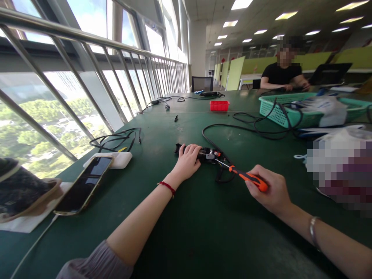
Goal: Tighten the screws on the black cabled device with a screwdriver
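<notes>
A black corded device (207, 154) with its inner parts and small wires exposed lies on the green table (174, 240). My left hand (188, 159) is wrapped over its left part and holds it against the tabletop. In my right hand (271, 190) is an orange and black screwdriver (251, 178), gripped by its handle. Its thin metal shaft slants left, and the tip reaches the open right end of the device. Exactly what the tip touches is too small to tell. A black cable (209, 128) curves away behind the device.
A phone (87, 186) rests against a white case (122, 159) on the left, near a plant pot (26, 193). Behind stand a red box (219, 105) and a green basket (279, 112) with cables. A plastic bag (345, 162) lies right. Another person (283, 73) sits at the far side.
</notes>
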Demonstrator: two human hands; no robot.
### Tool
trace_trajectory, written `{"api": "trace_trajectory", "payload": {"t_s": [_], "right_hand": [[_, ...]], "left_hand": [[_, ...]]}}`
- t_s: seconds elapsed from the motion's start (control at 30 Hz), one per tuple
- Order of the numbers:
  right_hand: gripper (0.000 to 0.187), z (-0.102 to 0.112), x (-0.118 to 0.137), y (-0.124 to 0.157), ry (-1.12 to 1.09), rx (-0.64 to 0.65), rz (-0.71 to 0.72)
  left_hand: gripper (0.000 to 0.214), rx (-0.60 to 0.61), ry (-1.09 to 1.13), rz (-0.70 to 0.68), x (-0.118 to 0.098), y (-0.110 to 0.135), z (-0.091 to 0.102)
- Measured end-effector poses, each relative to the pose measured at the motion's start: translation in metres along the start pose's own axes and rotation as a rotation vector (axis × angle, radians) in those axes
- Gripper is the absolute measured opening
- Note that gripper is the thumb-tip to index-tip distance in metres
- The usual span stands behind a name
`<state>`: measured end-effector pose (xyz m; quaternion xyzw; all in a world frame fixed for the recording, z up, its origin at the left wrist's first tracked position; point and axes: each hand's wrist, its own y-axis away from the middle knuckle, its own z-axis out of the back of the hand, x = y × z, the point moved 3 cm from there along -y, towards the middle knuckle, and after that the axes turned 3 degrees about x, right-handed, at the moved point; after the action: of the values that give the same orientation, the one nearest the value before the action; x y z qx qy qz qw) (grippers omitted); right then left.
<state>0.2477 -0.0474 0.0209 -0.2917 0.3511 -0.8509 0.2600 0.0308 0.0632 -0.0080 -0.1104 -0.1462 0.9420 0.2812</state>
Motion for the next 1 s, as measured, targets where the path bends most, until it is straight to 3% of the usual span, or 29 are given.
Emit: {"api": "trace_trajectory", "payload": {"t_s": [0.4,0.63,0.8,1.0], "right_hand": [[0.005,-0.001,-0.009,0.007,-0.012,-0.031,-0.084],[0.025,0.003,-0.006,0.001,0.015,-0.025,-0.1],[0.006,-0.001,-0.009,0.004,-0.032,-0.032,-0.15],[0.01,-0.002,-0.005,0.003,-0.01,-0.009,-0.052]], "left_hand": [[0.046,-0.001,0.004,0.001,0.001,0.0,0.0],[0.046,0.007,0.01,0.003,0.0,0.0,0.001],[0.046,0.009,0.009,0.006,0.0,0.001,0.001],[0.045,0.006,0.009,0.004,0.0,0.001,0.002]]}}
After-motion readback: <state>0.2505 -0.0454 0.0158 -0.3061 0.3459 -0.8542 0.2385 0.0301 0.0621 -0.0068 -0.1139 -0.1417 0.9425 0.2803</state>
